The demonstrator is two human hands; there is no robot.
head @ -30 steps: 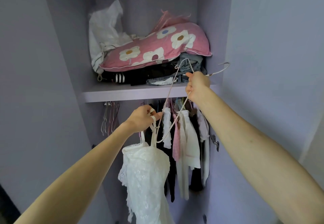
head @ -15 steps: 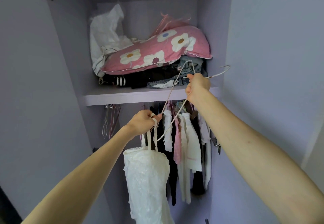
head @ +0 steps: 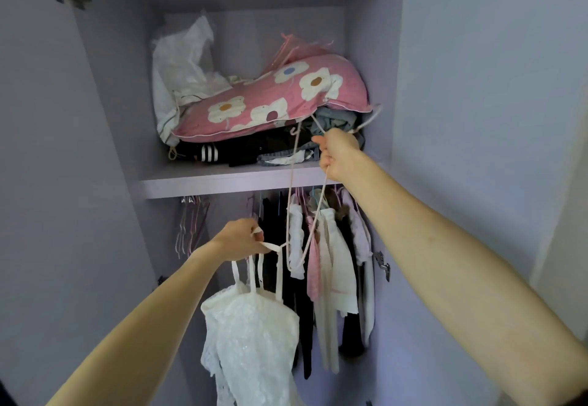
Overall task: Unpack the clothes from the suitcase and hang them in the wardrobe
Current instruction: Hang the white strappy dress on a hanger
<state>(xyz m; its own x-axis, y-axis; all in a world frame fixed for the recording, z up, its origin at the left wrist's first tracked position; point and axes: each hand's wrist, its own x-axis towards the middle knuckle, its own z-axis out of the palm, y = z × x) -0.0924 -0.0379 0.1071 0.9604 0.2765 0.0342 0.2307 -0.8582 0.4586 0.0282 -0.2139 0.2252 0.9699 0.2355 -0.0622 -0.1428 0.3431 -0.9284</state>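
Pinching lacy white top (head: 251, 335), thin wire hanger (head: 313, 224)

A pillow (head: 286, 100) lies on folded clothes (head: 254, 151) on the shelf (head: 206, 179), in the upper middle. Below the shelf hang clothes (head: 331, 262). Spare hangers (head: 191, 227) hang to their left.

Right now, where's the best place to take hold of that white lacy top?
The white top is best held by its thin straps, from above, as the left hand does: they rise taut, the lace hangs limp below, ready for the hanger in the right hand.
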